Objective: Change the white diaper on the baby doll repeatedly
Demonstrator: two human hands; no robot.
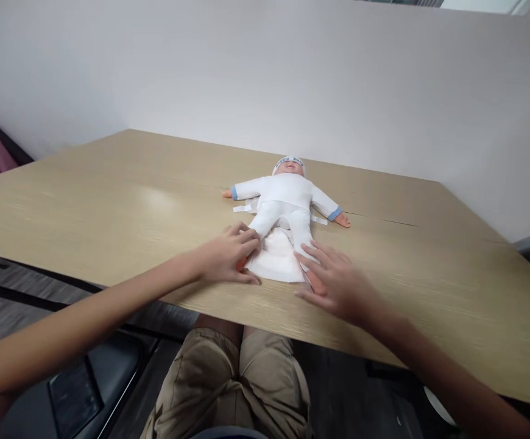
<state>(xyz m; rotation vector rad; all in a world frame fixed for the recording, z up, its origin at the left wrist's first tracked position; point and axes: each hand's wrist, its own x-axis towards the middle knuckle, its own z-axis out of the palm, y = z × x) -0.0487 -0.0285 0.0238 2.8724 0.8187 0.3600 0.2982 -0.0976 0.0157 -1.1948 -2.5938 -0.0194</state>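
A baby doll [287, 189] in a white suit with blue cuffs lies on its back, head away from me, arms out and legs apart. Beneath its hips and between its legs is a spread-out white diaper [276, 259], with tabs sticking out at both sides of the waist. My left hand [231, 253] curls around the doll's lower leg and foot on the left. On the right, my right hand [335, 274] rests its fingers over the other lower leg, that foot between thumb and fingers. The palms hide part of both feet.
The wooden table [109, 201] has its front edge just below my hands and a white wall [265, 79] behind it. A black seat [114, 372] with a dark phone-like object [75, 393] on it stands below, left of my legs.
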